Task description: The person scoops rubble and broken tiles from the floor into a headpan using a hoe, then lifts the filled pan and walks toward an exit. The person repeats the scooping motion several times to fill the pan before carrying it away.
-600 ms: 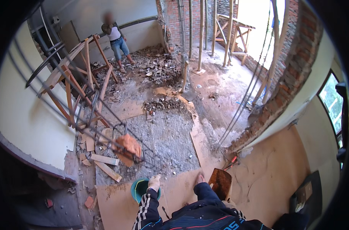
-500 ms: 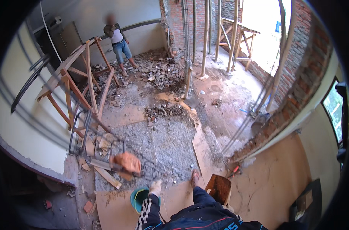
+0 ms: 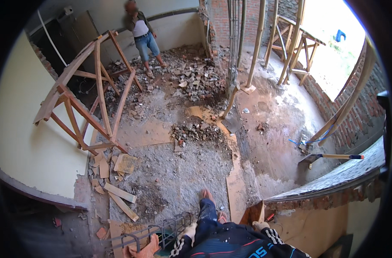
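Note:
My left hand, in a pale glove, is closed low beside my left thigh, next to a teal bucket and the end of a steel rebar cage. What it grips is partly hidden. An orange-brown lump of unclear kind is beside the cage at the lower edge. My right hand, also gloved, is closed at the lower edge of a brown wooden panel by my right leg.
A wooden trestle stands at left, scrap boards near it. A person stands by the rubble behind. Bamboo props rise at right, beyond a long-handled tool. Gravel covers the floor ahead.
The view has shifted as I stepped forward; both feet now show. The rebar cage and orange-brown lump now appear lower, beside my left hand. The right hand is now plainly visible at the panel.

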A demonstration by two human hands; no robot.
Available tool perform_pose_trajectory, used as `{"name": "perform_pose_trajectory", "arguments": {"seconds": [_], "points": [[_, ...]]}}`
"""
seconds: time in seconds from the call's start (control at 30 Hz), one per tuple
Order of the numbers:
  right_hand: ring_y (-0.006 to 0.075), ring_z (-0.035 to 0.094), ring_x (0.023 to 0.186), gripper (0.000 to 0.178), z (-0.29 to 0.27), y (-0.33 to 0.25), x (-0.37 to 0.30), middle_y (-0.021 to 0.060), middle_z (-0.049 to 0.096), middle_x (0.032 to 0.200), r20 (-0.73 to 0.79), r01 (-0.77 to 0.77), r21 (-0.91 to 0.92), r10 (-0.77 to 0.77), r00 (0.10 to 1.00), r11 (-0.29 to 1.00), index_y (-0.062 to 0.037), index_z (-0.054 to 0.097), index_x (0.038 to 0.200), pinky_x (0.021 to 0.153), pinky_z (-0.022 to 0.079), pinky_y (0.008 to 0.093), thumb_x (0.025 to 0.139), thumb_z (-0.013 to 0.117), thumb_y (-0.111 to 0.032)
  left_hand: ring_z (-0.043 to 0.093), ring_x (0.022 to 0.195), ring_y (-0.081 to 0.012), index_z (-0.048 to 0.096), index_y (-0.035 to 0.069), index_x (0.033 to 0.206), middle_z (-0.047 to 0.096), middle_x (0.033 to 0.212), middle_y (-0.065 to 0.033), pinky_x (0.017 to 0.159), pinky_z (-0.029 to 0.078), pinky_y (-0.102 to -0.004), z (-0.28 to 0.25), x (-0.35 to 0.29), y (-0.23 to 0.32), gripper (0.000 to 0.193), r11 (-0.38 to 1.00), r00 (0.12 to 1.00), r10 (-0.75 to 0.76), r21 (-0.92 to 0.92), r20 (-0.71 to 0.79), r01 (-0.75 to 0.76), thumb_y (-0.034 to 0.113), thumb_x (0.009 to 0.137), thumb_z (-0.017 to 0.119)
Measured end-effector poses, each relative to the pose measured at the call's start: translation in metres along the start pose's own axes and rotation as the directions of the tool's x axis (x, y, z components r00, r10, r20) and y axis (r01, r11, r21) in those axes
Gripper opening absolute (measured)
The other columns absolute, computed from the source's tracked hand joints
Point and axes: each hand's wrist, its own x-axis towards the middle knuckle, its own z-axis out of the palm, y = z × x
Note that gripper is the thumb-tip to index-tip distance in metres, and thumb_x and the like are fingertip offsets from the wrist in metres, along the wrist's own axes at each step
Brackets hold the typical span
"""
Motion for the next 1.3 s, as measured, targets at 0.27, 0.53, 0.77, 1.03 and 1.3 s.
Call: {"name": "perform_pose_trajectory", "arguments": {"seconds": [0.27,0.53,0.77,1.03,1.3], "points": [[0.0365,0.066,0.114,0.079,-0.026,-0.111,0.088,0.023,0.071,0.115,0.01,-0.042,-0.132,0.044,0.999,0.99,-0.0041,0.069,0.122,0.092,0.053,0.0424,0.074,0.07,-0.066,0.063,0.116,-0.0393,0.073,0.002,0.109,0.069,0.118,-0.0254,0.096,0.047,-0.045,-0.1,0.102,0.15,0.061,0.942,0.947,-0.275,-0.243,-0.168,0.23,0.057,0.088,0.056],[0.0371,0.07,0.102,0.061,-0.059,-0.265,0.178,0.0233,0.073,0.106,-0.064,0.232,0.109,-0.226,0.972,0.967,-0.0007,0.07,0.116,0.088,0.053,0.0423,0.082,0.067,-0.052,0.066,0.096,-0.0341,0.072,0.004,0.109,0.073,0.101,-0.0148,0.088,0.049,-0.0409,-0.178,0.168,0.249,0.056,0.904,0.933,-0.203,-0.424,-0.297,0.062,0.055,0.091,0.056],[0.0176,0.063,0.074,0.036,-0.108,-0.387,0.212,0.0073,0.068,0.087,0.045,0.136,0.237,-0.151,0.987,0.962,-0.0057,0.068,0.111,0.066,0.05,0.0337,0.087,0.072,-0.032,0.062,0.101,-0.0295,0.068,0.001,0.115,0.068,0.109,-0.0141,0.087,0.047,-0.0392,-0.173,0.184,0.238,0.057,0.807,0.888,-0.414,-0.533,-0.202,0.254,0.051,0.089,0.061],[0.033,0.072,0.099,0.058,-0.099,-0.438,0.358,0.0177,0.074,0.1,0.194,0.083,0.18,-0.118,0.974,0.98,0.0009,0.071,0.112,0.081,0.055,0.0389,0.083,0.066,-0.05,0.058,0.122,-0.0348,0.065,-0.004,0.127,0.063,0.131,-0.0236,0.103,0.04,-0.0424,-0.183,0.184,0.313,0.071,0.901,0.933,-0.328,-0.345,-0.146,0.263,0.055,0.089,0.056],[0.0248,0.068,0.08,0.051,-0.146,-0.498,0.403,0.0124,0.071,0.09,0.368,0.077,0.082,-0.102,0.924,0.994,-0.0006,0.069,0.114,0.072,0.053,0.0374,0.085,0.068,-0.043,0.065,0.107,-0.025,0.07,-0.002,0.116,0.072,0.113,-0.0158,0.093,0.048,-0.0381,-0.213,0.221,0.458,0.057,0.721,0.899,-0.283,-0.692,-0.334,-0.03,0.046,0.087,0.063]]}}
